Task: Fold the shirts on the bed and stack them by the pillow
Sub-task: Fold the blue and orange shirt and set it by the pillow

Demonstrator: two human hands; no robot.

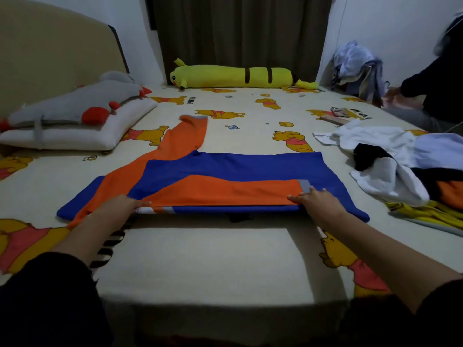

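Observation:
A blue and orange long-sleeved shirt (225,169) lies flat across the middle of the bed. One orange sleeve is folded along its near edge, the other stretches away toward the pillow (75,131) at the far left. My left hand (120,205) presses on the shirt's near left part, by the shoulder. My right hand (318,200) lies flat on the cuff end of the folded sleeve, fingers together. A heap of unfolded shirts (400,166), white, black, orange and yellow, lies at the right.
A grey plush toy (75,101) lies on the pillow. A long yellow plush (230,76) lies along the far edge under the curtain. A person in dark clothes (436,86) sits at the far right beside more clothes (355,66). A phone (338,112) lies on the sheet.

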